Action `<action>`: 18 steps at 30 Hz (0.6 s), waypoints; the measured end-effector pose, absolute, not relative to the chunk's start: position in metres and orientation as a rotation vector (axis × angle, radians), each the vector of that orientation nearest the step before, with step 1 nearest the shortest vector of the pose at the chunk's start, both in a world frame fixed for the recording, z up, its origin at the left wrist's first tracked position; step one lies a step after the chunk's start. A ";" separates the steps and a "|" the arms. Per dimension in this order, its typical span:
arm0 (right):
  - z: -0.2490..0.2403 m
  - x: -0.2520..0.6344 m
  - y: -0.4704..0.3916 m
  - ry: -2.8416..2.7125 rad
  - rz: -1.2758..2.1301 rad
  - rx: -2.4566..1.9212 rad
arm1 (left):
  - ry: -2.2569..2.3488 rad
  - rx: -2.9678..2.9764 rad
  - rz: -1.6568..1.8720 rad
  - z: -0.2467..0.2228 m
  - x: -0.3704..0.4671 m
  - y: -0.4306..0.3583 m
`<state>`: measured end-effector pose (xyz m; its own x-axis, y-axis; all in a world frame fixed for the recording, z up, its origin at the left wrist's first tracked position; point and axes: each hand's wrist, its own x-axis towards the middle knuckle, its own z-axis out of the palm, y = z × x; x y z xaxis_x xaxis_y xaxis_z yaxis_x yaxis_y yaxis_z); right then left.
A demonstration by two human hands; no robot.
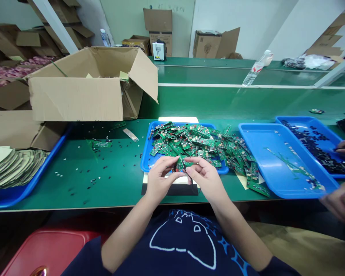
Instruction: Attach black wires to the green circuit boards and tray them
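The board (179,164) is up in both hands, just above the near edge of the middle tray (144,159). The fingers of the left hand (160,177) pinch its left side; those of the right hand (204,175) are closed at its right, apparently on a slim dark piece (184,167) too, though what that is cannot be told.

The board should be light and stiff, smooth on its bare face, with small parts that could chip or bend under pressure. The long edges look the safest hold, fingertips kept off the parts. In the pile (186,140), boards overlap at all angles and would probably snag; it spills right onto the counter (120,191).

The counter is green and looks smooth, dotted with dark and pale scraps on the left. Farther left are a big carton (77,99) and stacked sheets (15,168). Two more trays (255,147) (287,119) lie right, near a co-worker's blurred hand (343,203). Beyond are a leaning bottle (255,71) and a pale wall (241,19).
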<state>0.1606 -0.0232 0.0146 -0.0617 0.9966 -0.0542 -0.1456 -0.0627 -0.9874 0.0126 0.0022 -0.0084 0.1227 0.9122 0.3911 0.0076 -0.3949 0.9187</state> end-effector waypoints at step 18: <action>0.017 0.165 -0.021 -1.569 0.652 -1.208 | 0.665 1.658 1.290 -0.001 0.007 -0.008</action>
<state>0.1654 -0.0208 0.0174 0.0094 0.9227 0.3855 0.3780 0.3536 -0.8556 0.0072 -0.0076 -0.0011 0.3099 0.8336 0.4572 -0.1107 -0.4460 0.8882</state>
